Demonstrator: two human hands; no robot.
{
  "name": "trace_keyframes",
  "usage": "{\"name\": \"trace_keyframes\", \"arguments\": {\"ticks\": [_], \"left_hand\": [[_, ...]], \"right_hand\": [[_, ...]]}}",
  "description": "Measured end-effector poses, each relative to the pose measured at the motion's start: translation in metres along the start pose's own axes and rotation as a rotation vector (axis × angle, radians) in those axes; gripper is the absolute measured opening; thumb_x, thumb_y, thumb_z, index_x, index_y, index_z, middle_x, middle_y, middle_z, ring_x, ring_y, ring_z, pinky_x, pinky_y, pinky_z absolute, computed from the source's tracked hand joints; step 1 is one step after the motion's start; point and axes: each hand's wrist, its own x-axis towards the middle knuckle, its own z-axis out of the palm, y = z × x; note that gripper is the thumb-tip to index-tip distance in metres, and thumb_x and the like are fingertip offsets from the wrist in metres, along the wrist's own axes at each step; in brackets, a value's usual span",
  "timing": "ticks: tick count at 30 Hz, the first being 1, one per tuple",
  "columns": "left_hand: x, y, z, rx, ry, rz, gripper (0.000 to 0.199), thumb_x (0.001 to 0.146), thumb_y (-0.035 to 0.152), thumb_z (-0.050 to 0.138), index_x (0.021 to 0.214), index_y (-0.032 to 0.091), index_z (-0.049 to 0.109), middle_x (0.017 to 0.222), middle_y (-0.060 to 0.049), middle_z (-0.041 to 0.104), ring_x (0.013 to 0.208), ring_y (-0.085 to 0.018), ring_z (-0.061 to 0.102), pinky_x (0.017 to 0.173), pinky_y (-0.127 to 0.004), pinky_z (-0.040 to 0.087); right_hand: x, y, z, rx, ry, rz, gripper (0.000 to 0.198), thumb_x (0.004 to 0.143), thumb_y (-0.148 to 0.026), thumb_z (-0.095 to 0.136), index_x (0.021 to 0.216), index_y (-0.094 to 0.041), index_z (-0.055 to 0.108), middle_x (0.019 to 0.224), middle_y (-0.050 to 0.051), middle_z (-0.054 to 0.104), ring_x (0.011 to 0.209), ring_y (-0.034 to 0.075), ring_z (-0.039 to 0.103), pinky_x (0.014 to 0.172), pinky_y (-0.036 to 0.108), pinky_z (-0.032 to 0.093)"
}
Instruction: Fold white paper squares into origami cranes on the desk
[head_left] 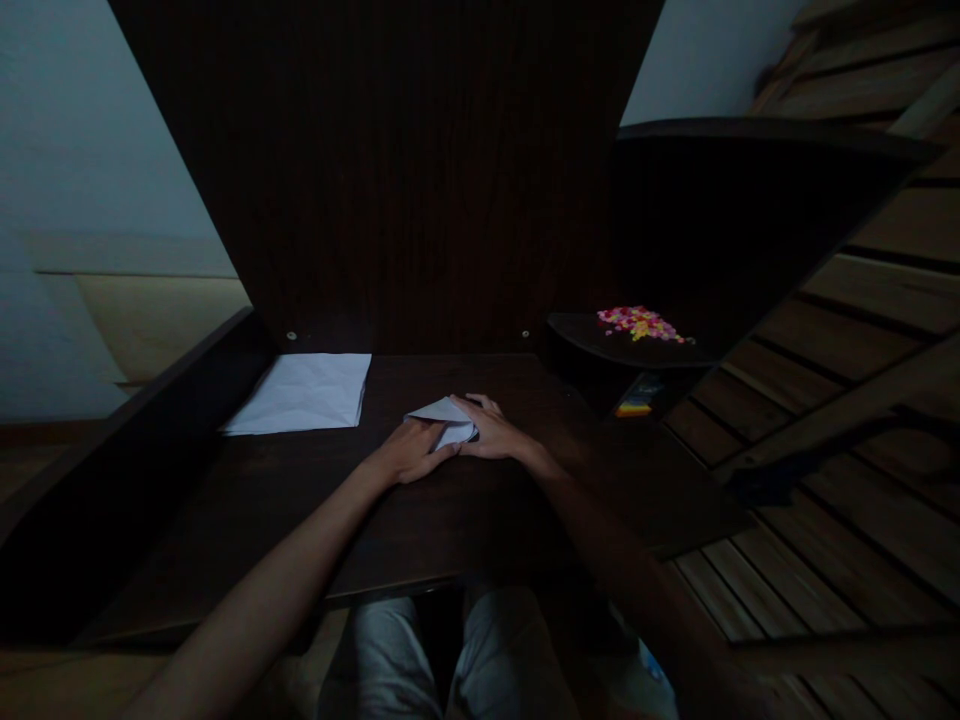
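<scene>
A small piece of folded white paper [444, 408] lies on the dark desk between my two hands. My left hand [411, 452] is at its left side, with the fingertips tucked beneath a raised paper flap and the thumb along the near edge. On the right side, my right hand [491, 432] grips the paper, its thumb by the near edge and its fingers over the far edge. Both hands rest close to the desktop, and the thumbs almost meet. Part of the folded paper is hidden by the fingers.
A stack of white sheets [304, 392] lies at the desk's back left. Small pink, red and yellow pieces [643, 323] are heaped on a corner shelf [622, 350] at right. A tall dark back panel [405, 200] rises behind the desk, and a slatted wooden frame [855, 480] stands at right.
</scene>
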Motion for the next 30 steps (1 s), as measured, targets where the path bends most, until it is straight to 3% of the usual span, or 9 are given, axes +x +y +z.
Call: {"name": "trace_keyframes", "arguments": {"ticks": [5,9,13,19,24,26,30], "left_hand": [[0.0,0.001,-0.002,0.085,0.001,-0.049,0.042,0.094,0.037,0.038,0.124,0.013,0.055,0.13,-0.015,0.058,0.121,-0.028,0.054,0.102,-0.041,0.042],[0.002,0.0,0.003,0.135,-0.046,-0.117,0.048,0.094,0.042,0.038,0.125,0.008,0.052,0.133,-0.021,0.055,0.125,-0.032,0.05,0.103,-0.046,0.039],[0.004,-0.002,0.01,0.158,-0.083,-0.138,0.048,0.095,0.044,0.036,0.127,0.011,0.049,0.134,-0.019,0.055,0.126,-0.032,0.049,0.105,-0.051,0.035],[0.001,-0.004,0.006,0.1,-0.062,-0.04,0.044,0.097,0.042,0.031,0.118,0.012,0.055,0.128,-0.018,0.059,0.123,-0.03,0.052,0.103,-0.048,0.038],[-0.005,-0.012,-0.007,0.002,-0.035,0.043,0.034,0.095,0.029,0.034,0.103,0.015,0.064,0.108,-0.012,0.069,0.1,-0.023,0.064,0.091,-0.036,0.048],[-0.008,-0.016,-0.012,0.007,0.02,0.004,0.03,0.09,0.022,0.038,0.09,0.015,0.067,0.091,-0.01,0.071,0.085,-0.022,0.067,0.08,-0.034,0.051],[-0.013,-0.02,-0.021,-0.006,0.327,-0.061,0.025,0.085,0.02,0.041,0.087,0.017,0.066,0.082,-0.007,0.067,0.076,-0.02,0.064,0.074,-0.033,0.052]], "right_hand": [[-0.001,0.002,-0.001,0.012,-0.006,-0.046,0.095,0.071,-0.052,0.071,0.149,-0.02,0.027,0.152,0.013,0.033,0.139,0.033,0.024,0.112,0.051,0.02],[-0.001,0.002,-0.001,0.014,0.0,-0.081,0.091,0.072,-0.052,0.071,0.147,-0.022,0.031,0.149,0.013,0.038,0.138,0.032,0.027,0.111,0.052,0.02],[-0.001,0.001,0.0,0.012,0.009,-0.089,0.09,0.072,-0.055,0.07,0.147,-0.022,0.033,0.148,0.013,0.04,0.137,0.033,0.028,0.111,0.053,0.019],[-0.001,0.002,0.0,0.011,0.037,-0.084,0.075,0.082,-0.056,0.059,0.145,-0.022,0.037,0.148,0.01,0.041,0.137,0.03,0.031,0.112,0.05,0.022],[0.0,0.001,0.0,-0.026,0.053,-0.057,0.065,0.086,-0.048,0.057,0.144,-0.022,0.039,0.148,0.008,0.04,0.136,0.028,0.032,0.111,0.048,0.025],[0.0,0.001,-0.001,-0.035,0.051,-0.047,0.064,0.086,-0.046,0.057,0.143,-0.023,0.04,0.149,0.008,0.04,0.136,0.028,0.032,0.111,0.048,0.026],[0.0,-0.001,-0.002,-0.041,0.046,-0.028,0.063,0.086,-0.047,0.057,0.142,-0.023,0.042,0.149,0.008,0.04,0.136,0.028,0.032,0.11,0.049,0.026]]}}
